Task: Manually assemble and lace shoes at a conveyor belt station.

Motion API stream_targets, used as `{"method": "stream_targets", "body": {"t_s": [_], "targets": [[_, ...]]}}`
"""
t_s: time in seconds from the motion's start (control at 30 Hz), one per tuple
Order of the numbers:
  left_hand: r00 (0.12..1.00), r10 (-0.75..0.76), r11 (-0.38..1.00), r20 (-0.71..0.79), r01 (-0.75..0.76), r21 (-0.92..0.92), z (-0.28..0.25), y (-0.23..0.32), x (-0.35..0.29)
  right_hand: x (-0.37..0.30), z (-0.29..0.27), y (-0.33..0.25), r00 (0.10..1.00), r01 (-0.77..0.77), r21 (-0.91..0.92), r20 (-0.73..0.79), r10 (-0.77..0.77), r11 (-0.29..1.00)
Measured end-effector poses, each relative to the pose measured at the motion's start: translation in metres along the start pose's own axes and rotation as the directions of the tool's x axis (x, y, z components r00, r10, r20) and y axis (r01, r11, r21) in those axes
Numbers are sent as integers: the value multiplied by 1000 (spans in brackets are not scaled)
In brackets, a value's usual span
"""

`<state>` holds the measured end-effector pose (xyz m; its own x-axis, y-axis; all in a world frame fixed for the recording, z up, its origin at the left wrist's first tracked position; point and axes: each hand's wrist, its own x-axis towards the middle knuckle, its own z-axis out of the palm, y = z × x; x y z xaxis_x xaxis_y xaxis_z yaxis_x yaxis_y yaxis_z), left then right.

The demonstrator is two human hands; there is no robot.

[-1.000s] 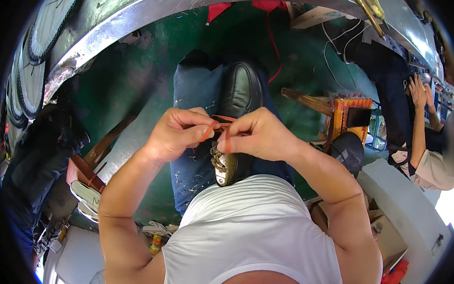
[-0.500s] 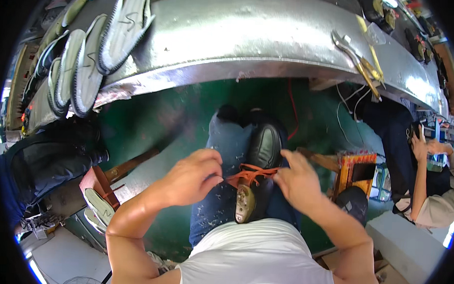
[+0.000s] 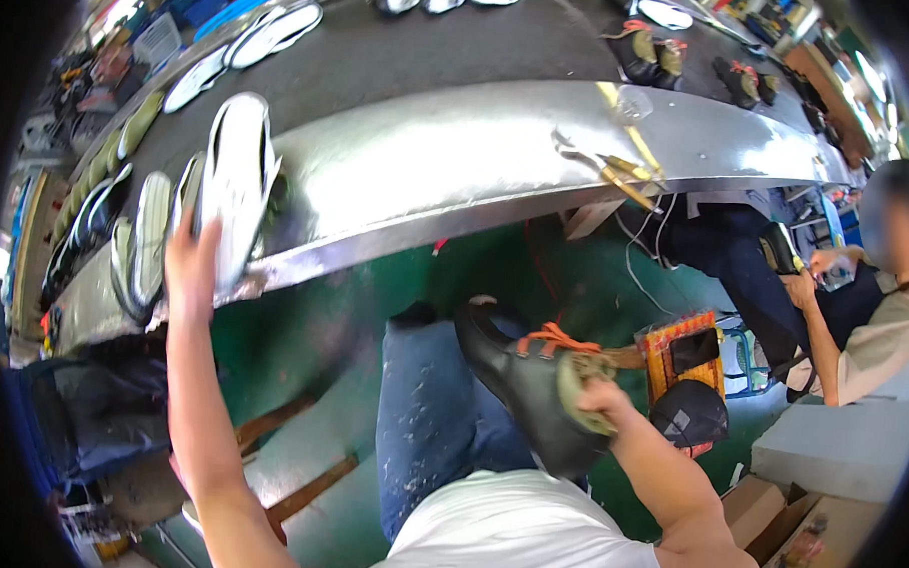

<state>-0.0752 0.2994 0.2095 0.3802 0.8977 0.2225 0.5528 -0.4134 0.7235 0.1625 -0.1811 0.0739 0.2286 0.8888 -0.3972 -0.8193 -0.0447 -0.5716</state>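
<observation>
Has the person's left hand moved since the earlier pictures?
Yes, forward and leftward: the bare left hand now reaches over the shiny silver metal bench.

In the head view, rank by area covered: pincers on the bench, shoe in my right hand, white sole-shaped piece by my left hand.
1. Shoe
2. White sole-shaped piece
3. Pincers

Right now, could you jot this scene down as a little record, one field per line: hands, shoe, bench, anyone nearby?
Left hand: at the bench's front edge, against pale sole-shaped pieces; whether it grips one is unclear
Right hand: gripping the black shoe at its opening
Shoe details: orange laces, olive-green lining; held tilted above the lap
Bench: shiny metal front; a tool with yellowish handles lies toward the right
Nearby: at right, a seated co-worker holding a dark object
</observation>
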Motion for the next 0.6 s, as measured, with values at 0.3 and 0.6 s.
{"method": "stream_targets", "body": {"t_s": [0.3,0.6], "targets": [[715,85,941,694,172,-293,30,0,-263,150,95,-253,863,505,-192,84,-499,841],[547,211,915,810,-402,33,162,47,-242,384,48,-379,477,-53,-997,31,-878,-64]]}}
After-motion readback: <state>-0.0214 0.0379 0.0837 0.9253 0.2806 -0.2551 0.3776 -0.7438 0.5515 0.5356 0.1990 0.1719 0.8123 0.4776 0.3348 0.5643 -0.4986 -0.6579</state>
